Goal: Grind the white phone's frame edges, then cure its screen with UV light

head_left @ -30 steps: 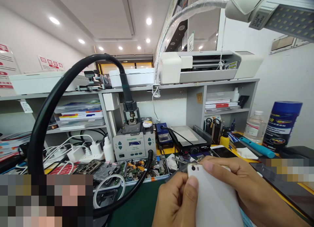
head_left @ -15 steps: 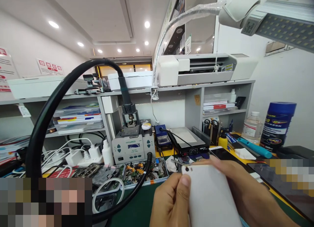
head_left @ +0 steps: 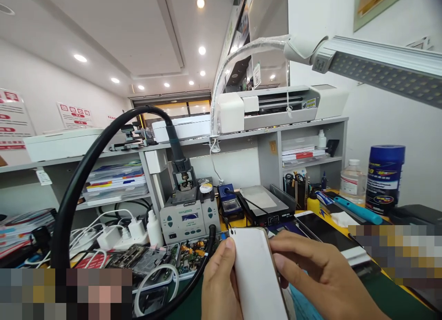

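A white phone (head_left: 257, 274), its back showing with a small camera at the top left corner, is held up at the bottom centre. My left hand (head_left: 221, 281) grips its left edge, the thumb lying on the back near the camera. Against the right edge rest the thumb and fingers of my right hand (head_left: 317, 269), with the fingertips partly hidden beside the phone. Whether a small tool is between them cannot be made out. Something light blue (head_left: 302, 301) shows below my right hand.
Behind stand a grey rework station (head_left: 189, 218) with a thick black hose (head_left: 74, 182), a parts tray (head_left: 189, 255) and a black heating plate (head_left: 265, 205). At the right are a dark phone (head_left: 321, 230), a turquoise tool (head_left: 359, 210), a clear bottle (head_left: 352, 179) and a blue-capped can (head_left: 384, 179).
The view has shifted. The phone and both hands now appear further left. My right hand has moved from the phone's top edge down to its right side, its fingers more bent.
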Demonstrator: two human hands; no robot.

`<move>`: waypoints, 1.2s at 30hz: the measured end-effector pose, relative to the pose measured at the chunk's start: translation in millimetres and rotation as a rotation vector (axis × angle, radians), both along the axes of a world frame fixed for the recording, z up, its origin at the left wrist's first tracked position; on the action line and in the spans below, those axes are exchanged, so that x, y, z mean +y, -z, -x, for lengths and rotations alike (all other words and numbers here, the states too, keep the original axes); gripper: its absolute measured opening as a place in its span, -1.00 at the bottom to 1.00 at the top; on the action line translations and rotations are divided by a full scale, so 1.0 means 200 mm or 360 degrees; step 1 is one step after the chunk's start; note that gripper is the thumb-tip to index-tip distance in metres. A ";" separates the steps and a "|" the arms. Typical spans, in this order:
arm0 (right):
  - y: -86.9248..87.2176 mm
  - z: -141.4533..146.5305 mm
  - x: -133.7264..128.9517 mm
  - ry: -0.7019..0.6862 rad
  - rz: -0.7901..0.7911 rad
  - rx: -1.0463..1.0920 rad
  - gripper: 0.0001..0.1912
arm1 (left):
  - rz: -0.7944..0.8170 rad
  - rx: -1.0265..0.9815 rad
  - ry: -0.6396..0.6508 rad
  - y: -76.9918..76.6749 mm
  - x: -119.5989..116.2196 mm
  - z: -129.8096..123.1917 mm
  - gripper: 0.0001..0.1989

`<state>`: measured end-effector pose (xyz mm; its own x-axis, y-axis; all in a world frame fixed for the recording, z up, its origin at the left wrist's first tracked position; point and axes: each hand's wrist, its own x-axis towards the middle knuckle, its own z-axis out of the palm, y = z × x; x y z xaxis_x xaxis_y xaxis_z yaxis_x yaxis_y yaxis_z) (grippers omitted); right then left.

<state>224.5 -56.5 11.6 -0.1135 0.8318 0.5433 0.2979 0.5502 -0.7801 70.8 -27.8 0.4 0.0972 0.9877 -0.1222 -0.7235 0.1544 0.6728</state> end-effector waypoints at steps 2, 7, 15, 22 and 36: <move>-0.01 0.01 0.00 -0.0024 0.0055 0.0037 -0.78 | 0.0008 -0.0022 0.0010 0.00 0.00 -0.01 -0.72; -0.02 0.01 0.00 -0.0095 0.0200 0.0141 -0.76 | -0.0055 -0.0047 0.0120 0.02 0.01 -0.01 -0.75; -0.02 0.01 -0.01 -0.0200 0.0382 0.0274 -0.80 | -0.0127 -0.0036 0.0206 0.03 0.00 -0.01 -0.76; -0.05 0.04 -0.03 -0.0122 0.0400 0.0353 -0.74 | -0.0148 0.0069 0.0214 0.07 0.02 -0.01 -0.62; -0.05 0.01 -0.04 0.0150 0.0217 0.0160 -0.62 | -0.0530 0.0638 -0.0153 0.10 0.01 0.00 -0.58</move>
